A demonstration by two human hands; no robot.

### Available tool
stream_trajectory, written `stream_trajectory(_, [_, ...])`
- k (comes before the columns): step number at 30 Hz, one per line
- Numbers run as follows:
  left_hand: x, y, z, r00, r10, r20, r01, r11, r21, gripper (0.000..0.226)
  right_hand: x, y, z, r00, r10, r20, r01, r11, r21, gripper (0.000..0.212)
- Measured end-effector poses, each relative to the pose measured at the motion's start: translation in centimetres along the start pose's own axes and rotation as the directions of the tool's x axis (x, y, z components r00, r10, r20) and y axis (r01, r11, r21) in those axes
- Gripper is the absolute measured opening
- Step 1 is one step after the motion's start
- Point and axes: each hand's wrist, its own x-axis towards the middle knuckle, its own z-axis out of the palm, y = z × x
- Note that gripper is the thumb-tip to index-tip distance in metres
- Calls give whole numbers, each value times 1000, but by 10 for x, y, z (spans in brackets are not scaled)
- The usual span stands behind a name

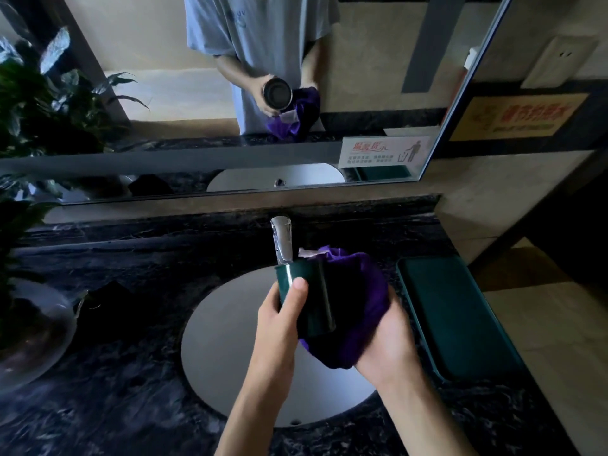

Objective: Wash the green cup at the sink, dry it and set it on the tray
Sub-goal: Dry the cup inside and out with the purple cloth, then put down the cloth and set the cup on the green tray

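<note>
Green cup held over the sink, purple cloth against it.

Left hand (279,319) grips the green cup (307,299), thumb across its side, mouth tipped away toward the mirror (230,93) (the reflection shows the dark inside). Right hand (383,337) clutches a purple cloth (358,291), bunched and pressed to the cup's right side. Both sit above the white sink (230,357), just in front of the chrome tap (283,240). Green tray (457,311) lies flat near the desk's right edge, nothing on it. Dark marble desk (115,390); glass bowl with a plant (29,324) at the left edge.
</note>
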Motion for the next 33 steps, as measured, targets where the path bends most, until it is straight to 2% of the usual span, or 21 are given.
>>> stream_trajectory(3, [-9,-4,-2,998,-41,50,43,999,-25,41,-10,2,-16,1000,-16,10,16,998,57,32])
stream_trajectory(7, [-25,-7,2,995,-71,69,76,995,-67,51,-30,16,-61,1000,14,28,-18,991,131,55])
stream_trajectory(10, [-35,-16,2,994,-111,-23,108,989,-102,51,-51,21,-95,1000,24,-20,-20,981,193,59])
stream_trajectory(12, [-42,-24,0,984,-145,-102,131,982,-134,53,-63,23,-110,1000,6,-30,-1,986,168,61])
stream_trajectory(15, [-58,-41,1,974,-172,-148,145,973,-177,51,-76,22,-139,979,-90,-182,103,993,63,63])
stream_trajectory(16, [-66,-46,3,972,-180,-151,150,971,-187,50,-81,19,-149,979,-104,-175,105,994,-6,70])
stream_trajectory(17, [-71,-50,4,971,-186,-150,156,969,-191,49,-89,12,-151,981,-125,-151,102,983,-154,76])
stream_trajectory(18, [-79,-55,7,970,-191,-149,161,968,-193,46,-95,4,-158,981,-148,-127,94,930,-355,72])
stream_trajectory(19, [-86,-60,9,969,-194,-152,164,968,-193,42,-98,-2,-166,979,-186,-87,95,786,-611,54])
stream_trajectory(20, [-92,-64,12,967,-199,-159,167,967,-193,37,-103,-5,-172,987,-157,29,114,565,-817,35])
stream_trajectory(21, [-99,-69,14,963,-206,-173,172,966,-193,31,-105,-1,-179,987,-78,142,158,271,-949,31])
stream_trajectory(22, [-104,-73,16,959,-215,-185,180,965,-192,26,-103,10,-192,975,26,220,221,-51,-974,39])
stream_trajectory(23, [-111,-77,18,955,-222,-195,186,965,-186,25,-101,29,-213,966,151,211,250,-323,-913,50])
stream_trajectory(24, [-116,-81,20,952,-230,-202,195,964,-181,25,-100,48,-237,961,165,223,277,-533,-799,54])
stream_trajectory(25, [-122,-84,21,949,-237,-208,201,963,-180,26,-99,69,-264,957,156,245,286,-661,-694,53])
stream_trajectory(26, [-128,-88,22,944,-243,-224,204,962,-183,28,-103,85,-277,955,162,250,289,-708,-644,52])
stream_trajectory(28, [-136,-93,20,931,-257,-259,210,958,-196,30,-108,94,-279,952,100,290,277,-688,-671,52])
stream_trajectory(30, [-141,-96,18,920,-274,-281,218,952,-214,28,-109,93,-278,940,-20,339,243,-657,-714,50])
stream_trajectory(33, [-146,-98,14,903,-294,-313,223,944,-244,27,-104,90,-268,943,-189,274,108,-604,-790,51])
